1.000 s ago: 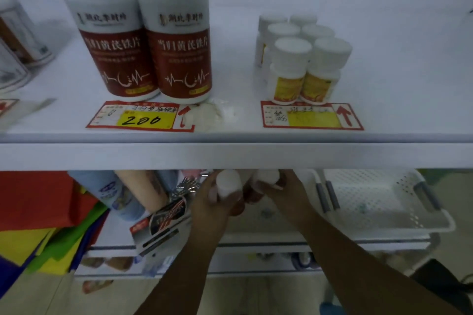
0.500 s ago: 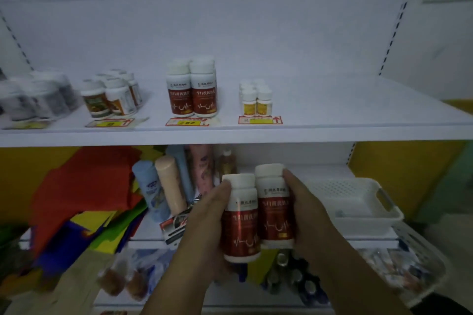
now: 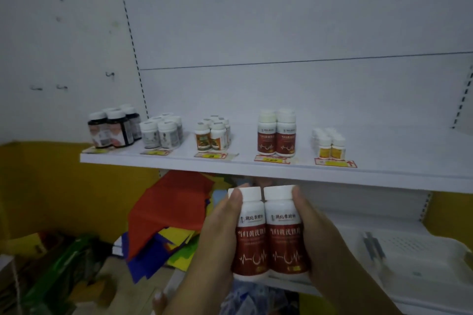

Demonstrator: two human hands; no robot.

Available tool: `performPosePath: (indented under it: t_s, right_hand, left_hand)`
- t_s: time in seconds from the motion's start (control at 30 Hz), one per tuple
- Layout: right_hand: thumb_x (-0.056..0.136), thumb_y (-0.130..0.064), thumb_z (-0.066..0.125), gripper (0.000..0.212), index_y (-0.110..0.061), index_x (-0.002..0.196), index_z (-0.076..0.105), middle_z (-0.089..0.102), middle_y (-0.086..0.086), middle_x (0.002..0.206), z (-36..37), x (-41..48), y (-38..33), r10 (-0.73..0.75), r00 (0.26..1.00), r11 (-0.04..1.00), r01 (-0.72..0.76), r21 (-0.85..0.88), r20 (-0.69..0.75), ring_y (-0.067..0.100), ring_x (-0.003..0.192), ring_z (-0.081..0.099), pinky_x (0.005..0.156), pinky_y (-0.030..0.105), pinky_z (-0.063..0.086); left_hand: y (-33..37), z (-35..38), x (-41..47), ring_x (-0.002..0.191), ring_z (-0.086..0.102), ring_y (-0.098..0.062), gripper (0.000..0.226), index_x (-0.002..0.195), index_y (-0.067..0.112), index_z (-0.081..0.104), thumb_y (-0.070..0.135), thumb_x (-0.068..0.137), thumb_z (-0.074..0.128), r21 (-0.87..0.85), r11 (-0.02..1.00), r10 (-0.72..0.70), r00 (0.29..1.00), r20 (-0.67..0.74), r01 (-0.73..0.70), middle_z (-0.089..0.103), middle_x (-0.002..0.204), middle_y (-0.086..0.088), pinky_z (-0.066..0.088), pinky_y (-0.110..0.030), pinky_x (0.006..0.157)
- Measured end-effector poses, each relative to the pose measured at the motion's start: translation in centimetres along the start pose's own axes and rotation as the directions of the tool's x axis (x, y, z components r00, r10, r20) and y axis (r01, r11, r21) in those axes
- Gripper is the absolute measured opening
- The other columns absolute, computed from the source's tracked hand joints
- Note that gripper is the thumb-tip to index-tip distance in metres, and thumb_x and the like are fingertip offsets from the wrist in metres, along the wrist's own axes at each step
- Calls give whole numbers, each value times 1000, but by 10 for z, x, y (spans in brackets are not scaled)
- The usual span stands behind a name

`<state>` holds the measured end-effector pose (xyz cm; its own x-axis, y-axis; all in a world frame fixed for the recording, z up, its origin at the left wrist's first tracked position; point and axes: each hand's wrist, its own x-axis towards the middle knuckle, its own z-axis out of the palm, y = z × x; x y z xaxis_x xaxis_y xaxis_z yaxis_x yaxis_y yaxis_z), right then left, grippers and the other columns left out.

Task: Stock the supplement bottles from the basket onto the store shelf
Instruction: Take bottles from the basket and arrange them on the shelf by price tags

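Two white supplement bottles with dark red labels stand side by side in front of me, below the shelf edge. My left hand (image 3: 217, 235) grips the left bottle (image 3: 250, 235) and my right hand (image 3: 320, 238) grips the right bottle (image 3: 285, 233). Both are upright and pressed together. On the white shelf (image 3: 256, 165) above, two matching red-label bottles (image 3: 276, 135) stand behind a price tag. The white basket (image 3: 414, 256) sits on the lower shelf at the right, and I see no bottles in it.
The shelf also carries dark bottles (image 3: 112, 128), grey-label bottles (image 3: 161, 133), orange-label bottles (image 3: 212, 133) and small yellow-label bottles (image 3: 329, 143). Bare shelf stretches right of those. Red, blue and yellow bags (image 3: 169, 215) lie piled below left.
My view has pulled back and up from the shelf. Both hands have raised the two red-label bottles from beneath the shelf to just below its front edge.
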<state>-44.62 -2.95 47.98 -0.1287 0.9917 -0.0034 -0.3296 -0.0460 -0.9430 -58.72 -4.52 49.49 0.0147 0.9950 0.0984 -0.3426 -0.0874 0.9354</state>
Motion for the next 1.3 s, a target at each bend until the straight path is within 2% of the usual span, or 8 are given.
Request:
performPosePath:
  t_s: [0.1,0.2,0.43,0.6,0.77,0.9,1.03,1.3]
  right_hand:
    - [71,-60,43,56,-29,114,61,69,6,111,36,15,-3,-27,999,992,21,-127,-46,27,103,65,93,53,49]
    - [77,-57,42,54,-27,120,57,65,4,120,73,33,-7,-86,995,974,73,-216,-52,23,110,61,97,50,48]
    - [59,-72,51,70,-34,117,58,69,-6,112,103,61,-14,-263,952,929,205,-310,-159,16,104,66,91,46,52]
    - [71,-54,60,51,-25,113,62,73,-2,107,90,88,-50,-366,923,909,326,-260,-118,17,99,69,88,43,53]
    - [61,-61,59,81,-9,122,51,65,7,118,48,144,-127,-547,803,806,428,-409,-237,20,104,64,95,43,48]
    - [79,-50,58,45,-16,110,56,66,-1,102,-2,199,-189,-607,766,756,474,-451,-212,12,92,65,79,30,50]
    - [87,-33,60,32,-12,112,57,63,2,106,-48,262,-218,-601,774,747,456,-483,-198,17,99,62,82,33,52]
    - [81,-24,68,22,-10,98,67,70,3,98,-95,348,-205,-236,971,678,190,-710,34,14,89,67,66,21,55]
  left_hand:
    - [18,-27,15,96,71,-29,56,109,24,69,54,62,62,25,999,23,999,37,-24,74,104,-9,53,-53,88]
    - [35,-58,37,95,71,-26,53,108,24,69,54,64,62,55,997,48,994,96,-53,75,104,-6,56,-46,82]
    - [60,-83,89,86,73,-18,44,94,37,71,58,56,60,124,986,79,965,249,-113,76,95,2,58,-36,68]
    - [82,-67,134,83,73,-11,39,85,44,72,62,52,63,160,965,139,920,367,-210,76,92,10,57,-23,60]
    - [124,-36,205,82,71,-2,42,89,33,68,54,53,66,225,909,247,889,386,-351,75,88,15,55,-17,62]
    - [155,-9,274,89,69,-6,39,100,30,63,43,64,68,284,860,320,881,349,-425,72,97,10,55,-21,68]
    - [156,22,345,107,60,-14,25,107,24,61,25,83,66,444,841,147,919,366,-311,64,114,2,49,-31,83]
    - [106,50,427,101,63,-21,31,106,20,60,17,78,73,709,704,-226,932,284,-45,65,111,-4,58,-35,70]
